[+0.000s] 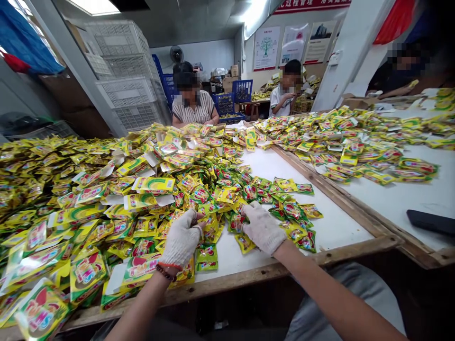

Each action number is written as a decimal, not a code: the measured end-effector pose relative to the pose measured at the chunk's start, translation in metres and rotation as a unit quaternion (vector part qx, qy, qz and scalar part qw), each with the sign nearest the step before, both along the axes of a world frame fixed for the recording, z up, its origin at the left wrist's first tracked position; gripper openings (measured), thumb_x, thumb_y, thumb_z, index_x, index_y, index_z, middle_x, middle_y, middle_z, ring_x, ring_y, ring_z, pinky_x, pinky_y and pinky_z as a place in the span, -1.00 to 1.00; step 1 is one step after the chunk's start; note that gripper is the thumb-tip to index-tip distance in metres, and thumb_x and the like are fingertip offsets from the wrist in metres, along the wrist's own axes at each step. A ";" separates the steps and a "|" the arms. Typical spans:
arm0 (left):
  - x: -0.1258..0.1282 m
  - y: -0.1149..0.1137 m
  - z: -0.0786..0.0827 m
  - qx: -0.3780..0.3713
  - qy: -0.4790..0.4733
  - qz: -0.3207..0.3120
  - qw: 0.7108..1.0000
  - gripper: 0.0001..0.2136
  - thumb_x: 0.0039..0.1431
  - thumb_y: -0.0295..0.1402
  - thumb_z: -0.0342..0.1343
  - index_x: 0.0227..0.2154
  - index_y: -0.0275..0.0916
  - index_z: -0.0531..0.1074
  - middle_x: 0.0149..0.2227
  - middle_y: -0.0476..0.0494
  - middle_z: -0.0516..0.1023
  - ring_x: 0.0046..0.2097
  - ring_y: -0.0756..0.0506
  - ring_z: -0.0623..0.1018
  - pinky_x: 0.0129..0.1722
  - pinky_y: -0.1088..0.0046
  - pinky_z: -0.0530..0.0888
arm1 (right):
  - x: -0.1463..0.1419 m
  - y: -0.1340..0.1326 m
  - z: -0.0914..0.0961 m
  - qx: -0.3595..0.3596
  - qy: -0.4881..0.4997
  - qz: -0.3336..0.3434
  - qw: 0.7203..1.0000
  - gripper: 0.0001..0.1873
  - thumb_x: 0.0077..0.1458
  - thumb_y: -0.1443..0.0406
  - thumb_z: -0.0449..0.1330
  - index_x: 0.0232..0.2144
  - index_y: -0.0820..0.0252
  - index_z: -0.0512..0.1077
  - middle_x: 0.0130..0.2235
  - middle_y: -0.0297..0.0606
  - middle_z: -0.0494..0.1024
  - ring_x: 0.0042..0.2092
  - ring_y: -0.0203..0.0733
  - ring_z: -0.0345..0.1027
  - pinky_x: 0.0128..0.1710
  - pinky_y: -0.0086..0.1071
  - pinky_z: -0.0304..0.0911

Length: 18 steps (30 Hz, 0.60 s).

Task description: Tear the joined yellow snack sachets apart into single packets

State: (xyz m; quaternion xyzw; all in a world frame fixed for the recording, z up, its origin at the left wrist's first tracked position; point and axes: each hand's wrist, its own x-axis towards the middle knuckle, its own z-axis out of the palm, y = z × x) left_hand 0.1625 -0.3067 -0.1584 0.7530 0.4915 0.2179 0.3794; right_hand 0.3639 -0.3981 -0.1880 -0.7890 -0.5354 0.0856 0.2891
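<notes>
My left hand [182,239], in a white knitted glove with bare fingertips, reaches into the edge of a heap of small yellow-green packets. Its curved thumb and forefinger are a little apart, next to a yellow packet [212,228]. My right hand [265,228], gloved the same way, is palm down with thumb and fingers parted. Its fingertips touch or nearly touch a green packet [236,221]; the contact is partly hidden. Another green packet [206,256] lies between the hands on the white tabletop [227,255]. Left of them are printed flat boxes [87,274], several with flaps open.
A wooden rim [256,272] edges the table, and a wooden divider [320,189] runs to the right. Beyond it are more boxes [355,151] and a dark phone-like slab [432,222]. Co-workers sit across the table. White crates [124,90] are stacked behind.
</notes>
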 end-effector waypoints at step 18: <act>-0.002 -0.056 0.002 -0.228 -0.226 0.006 0.947 -0.49 -0.10 0.01 0.07 -0.16 -0.25 0.29 -0.31 -0.02 0.40 -0.43 0.17 0.41 -0.49 0.65 0.42 | -0.038 -0.026 0.015 0.001 0.500 0.135 0.856 -0.61 -0.13 0.12 0.23 -0.46 0.28 0.16 -0.51 -0.45 0.22 -0.52 -0.61 0.02 -0.56 -0.67 -0.04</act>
